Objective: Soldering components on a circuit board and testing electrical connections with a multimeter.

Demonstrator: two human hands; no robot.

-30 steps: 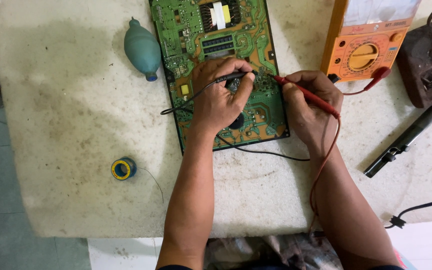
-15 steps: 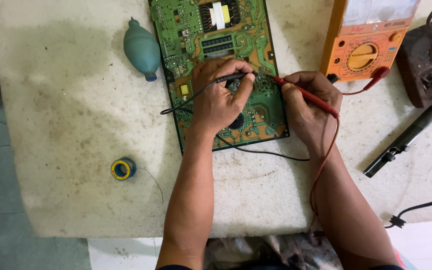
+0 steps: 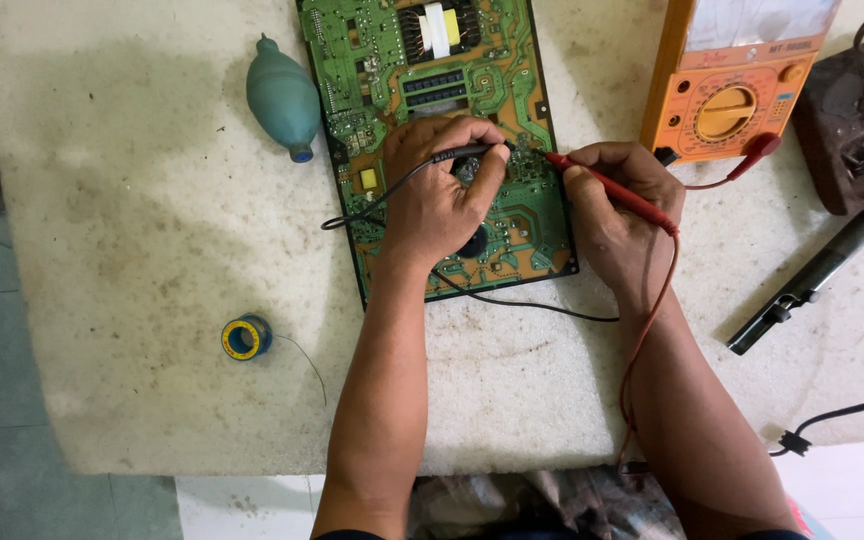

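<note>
- The left hand [image 3: 437,200] rests on the green circuit board [image 3: 432,90]; its fingers pinch a black probe [image 3: 462,153], tip down on the board's middle
- The right hand [image 3: 617,215] sits at the board's right edge; its fingers pinch a red probe [image 3: 607,190], tip touching the board just beside the black one
- The board lies flat on the pale table [image 3: 102,200]; an orange meter [image 3: 727,85] stands near the right hand; a teal rubber bulb [image 3: 282,98] lies just left of the board; a solder spool [image 3: 245,337] sits well apart
</note>
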